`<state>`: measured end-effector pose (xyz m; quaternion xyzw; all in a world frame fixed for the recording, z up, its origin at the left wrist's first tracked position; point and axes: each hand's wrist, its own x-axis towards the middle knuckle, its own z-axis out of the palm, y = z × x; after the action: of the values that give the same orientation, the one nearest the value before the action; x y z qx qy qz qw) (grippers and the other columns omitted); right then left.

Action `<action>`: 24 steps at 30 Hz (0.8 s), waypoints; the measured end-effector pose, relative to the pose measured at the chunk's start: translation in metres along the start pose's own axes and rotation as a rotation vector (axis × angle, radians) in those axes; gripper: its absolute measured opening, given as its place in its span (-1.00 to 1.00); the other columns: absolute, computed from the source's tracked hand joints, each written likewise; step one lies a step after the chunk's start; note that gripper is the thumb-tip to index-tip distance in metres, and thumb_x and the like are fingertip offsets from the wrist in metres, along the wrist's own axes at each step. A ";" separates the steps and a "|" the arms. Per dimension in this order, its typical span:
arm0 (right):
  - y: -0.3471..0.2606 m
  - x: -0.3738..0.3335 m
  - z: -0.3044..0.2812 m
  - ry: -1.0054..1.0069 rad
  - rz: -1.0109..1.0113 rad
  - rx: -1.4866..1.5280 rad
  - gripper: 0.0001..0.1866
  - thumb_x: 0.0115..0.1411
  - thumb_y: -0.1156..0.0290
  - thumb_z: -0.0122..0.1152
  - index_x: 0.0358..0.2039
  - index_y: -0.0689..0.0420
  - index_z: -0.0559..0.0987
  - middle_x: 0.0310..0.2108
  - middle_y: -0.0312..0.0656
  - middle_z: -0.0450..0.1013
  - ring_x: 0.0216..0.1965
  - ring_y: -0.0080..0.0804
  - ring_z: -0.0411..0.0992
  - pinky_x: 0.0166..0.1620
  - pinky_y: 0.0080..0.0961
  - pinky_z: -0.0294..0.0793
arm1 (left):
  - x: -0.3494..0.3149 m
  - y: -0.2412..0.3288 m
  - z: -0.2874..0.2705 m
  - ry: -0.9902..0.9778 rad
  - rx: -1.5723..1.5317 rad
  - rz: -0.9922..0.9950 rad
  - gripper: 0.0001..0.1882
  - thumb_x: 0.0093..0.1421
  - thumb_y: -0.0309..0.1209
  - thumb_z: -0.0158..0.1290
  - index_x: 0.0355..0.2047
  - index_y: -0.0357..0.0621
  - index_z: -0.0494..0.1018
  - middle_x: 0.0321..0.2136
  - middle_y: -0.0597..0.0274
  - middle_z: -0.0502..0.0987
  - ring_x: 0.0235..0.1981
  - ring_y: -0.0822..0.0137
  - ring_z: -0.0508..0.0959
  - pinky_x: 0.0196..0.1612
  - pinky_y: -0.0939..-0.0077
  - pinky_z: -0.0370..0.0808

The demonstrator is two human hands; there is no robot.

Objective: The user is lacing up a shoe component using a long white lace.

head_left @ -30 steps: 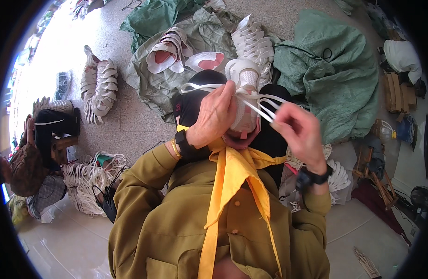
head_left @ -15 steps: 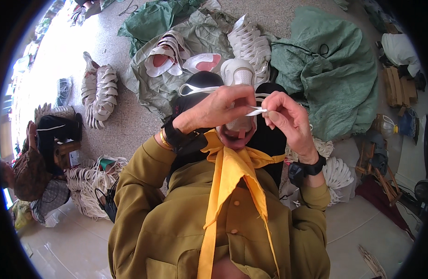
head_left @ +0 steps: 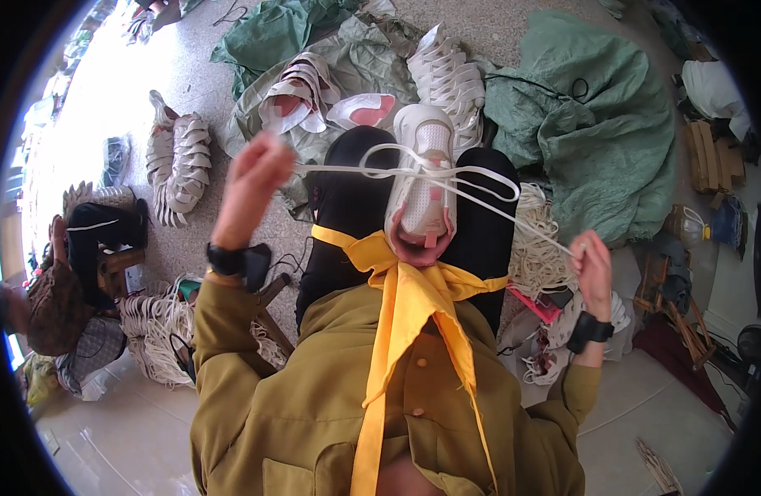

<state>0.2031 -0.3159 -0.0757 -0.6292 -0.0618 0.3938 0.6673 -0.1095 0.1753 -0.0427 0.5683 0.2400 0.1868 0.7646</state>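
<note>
Shoe [head_left: 419, 217] is showing matt mesh | lace [head_left: 339, 169] over shoe is looking like smooth cloth | sack [head_left: 599, 140] right of shoe is showing rough, creased matt cloth | jacket [head_left: 323, 405] below shoe is showing smooth matt cloth

The left hand [head_left: 252, 178] and right hand [head_left: 594, 269] stretch a white lace [head_left: 430, 174], looped across a pale shoe [head_left: 422, 202] between the knees [head_left: 489, 186].

left hand [head_left: 255, 172] and right hand [head_left: 593, 266] pinch, held wide apart.

Blur hides how the left hand [head_left: 255, 178] grips the white lace [head_left: 335, 170].
</note>
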 end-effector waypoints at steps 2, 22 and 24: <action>0.005 -0.018 -0.054 0.131 -0.012 0.118 -0.87 0.50 0.36 -0.03 -0.24 0.09 0.39 -0.41 -0.37 0.26 -0.51 -0.65 0.14 -0.44 -0.65 0.12 | -0.013 0.017 -0.035 0.220 -0.072 0.047 -0.85 0.47 -0.35 0.02 -0.27 -0.12 0.46 -0.43 0.44 0.43 -0.45 0.60 0.34 -0.36 0.68 0.29; -0.002 0.041 0.153 -0.215 -0.192 -0.331 -0.73 0.37 0.52 0.21 0.05 0.29 0.60 -0.17 -0.22 0.64 -0.46 -0.67 0.51 -0.40 -0.70 0.54 | 0.025 -0.039 0.106 -0.236 0.980 0.572 -0.82 0.18 -0.59 0.20 -0.25 -0.28 0.43 -0.35 0.10 0.43 -0.28 0.13 0.53 -0.24 0.34 0.55; 0.003 0.046 0.169 -0.241 -0.183 -0.332 -0.71 0.38 0.51 0.22 0.07 0.30 0.58 -0.20 -0.21 0.63 -0.47 -0.67 0.53 -0.41 -0.69 0.57 | 0.029 -0.047 0.109 -0.227 0.936 0.528 -0.85 0.20 -0.58 0.17 -0.26 -0.28 0.42 -0.37 0.09 0.41 -0.29 0.15 0.53 -0.25 0.37 0.54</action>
<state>0.1358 -0.1551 -0.0632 -0.6706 -0.2617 0.3885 0.5753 -0.0216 0.0930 -0.0660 0.9053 0.0628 0.1831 0.3781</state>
